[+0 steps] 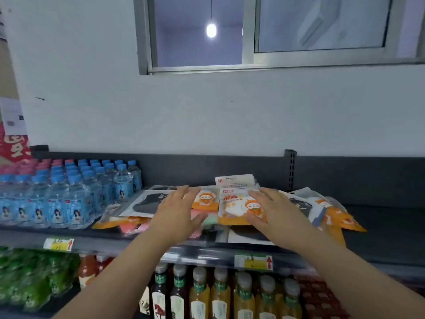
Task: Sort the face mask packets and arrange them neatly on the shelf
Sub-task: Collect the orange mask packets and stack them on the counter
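A loose heap of face mask packets lies on the dark top shelf (379,217). An orange-and-white packet (232,207) sits in the middle of the heap, with a smaller orange packet (205,200) beside it. A packet with a black mask (146,202) lies at the left, a black-and-white packet (303,203) at the right, and a white packet (234,179) stands at the back. My left hand (176,211) hovers flat over the heap's left side, fingers straight. My right hand (274,214) is spread over the right side. Neither hand holds a packet.
Shrink-wrapped water bottles with blue caps (69,192) fill the shelf's left part. A grey upright post (290,169) stands behind the heap. Below the shelf edge with price tags (253,261) stand juice bottles (220,293) and green packs (34,277).
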